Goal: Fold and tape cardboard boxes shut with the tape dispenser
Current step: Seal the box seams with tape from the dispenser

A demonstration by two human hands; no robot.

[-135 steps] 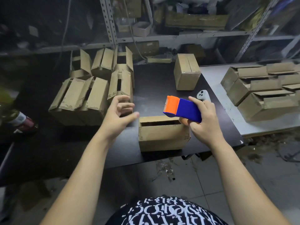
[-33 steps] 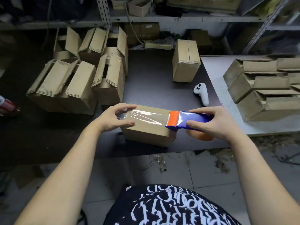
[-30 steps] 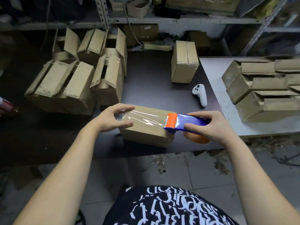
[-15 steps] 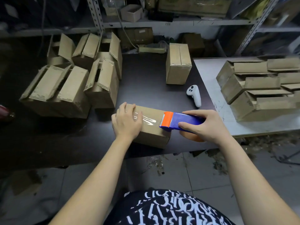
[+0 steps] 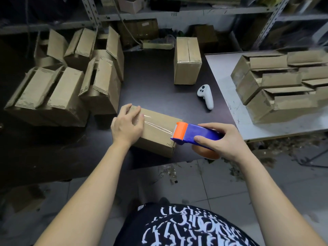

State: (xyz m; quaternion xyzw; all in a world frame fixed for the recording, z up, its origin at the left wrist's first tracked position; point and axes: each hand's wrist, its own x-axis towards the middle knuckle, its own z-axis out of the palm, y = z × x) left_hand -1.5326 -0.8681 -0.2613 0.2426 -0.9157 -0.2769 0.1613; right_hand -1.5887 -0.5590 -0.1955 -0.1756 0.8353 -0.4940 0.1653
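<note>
While my left hand (image 5: 126, 126) lies flat on the left end of the cardboard box (image 5: 159, 139), its fingers (image 5: 134, 114) straight and close together, my right hand (image 5: 220, 141) holds the blue and orange tape dispenser (image 5: 197, 134) with fingers (image 5: 211, 126) curled tight round it. The box sits near the front edge of the dark worktop (image 5: 150, 93), and the dispenser's orange end touches the box's top right edge, where a shiny strip of clear tape (image 5: 156, 124) runs along the top to my left hand. Open boxes (image 5: 53, 96) stand on the left, a shut box (image 5: 187, 60) stands at the back, and a white controller (image 5: 205, 96) lies near it.
</note>
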